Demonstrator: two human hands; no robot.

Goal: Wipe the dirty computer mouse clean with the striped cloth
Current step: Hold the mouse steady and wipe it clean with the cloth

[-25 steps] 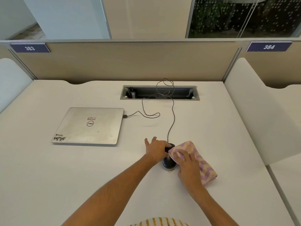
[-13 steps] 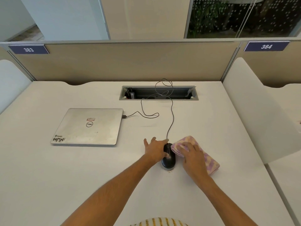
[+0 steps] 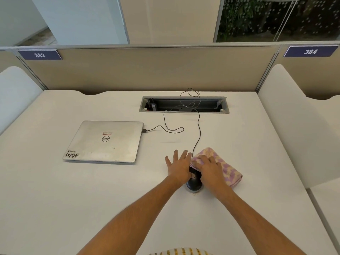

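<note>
Mid-wipe, by the look of it. Black mouse (image 3: pixel 193 183) near the middle of the surface (image 3: pixel 55 199), left hand (image 3: pixel 179 165) splayed flat bracing its left side, right hand (image 3: pixel 209 169) clamped on the striped cloth (image 3: pixel 230 171) over its front. Next, probably: drag toward the near end, firm pressure.

Signs (image 3: pixel 40 55) "383", "384"; laptop (image 3: pixel 104 141) "Dell", "WMN"

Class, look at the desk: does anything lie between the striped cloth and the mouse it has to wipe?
Nothing visible does. The right hand presses the striped cloth straight onto the front of the mouse, while the left hand steadies its other side. The mouse's cable runs away behind.
</note>
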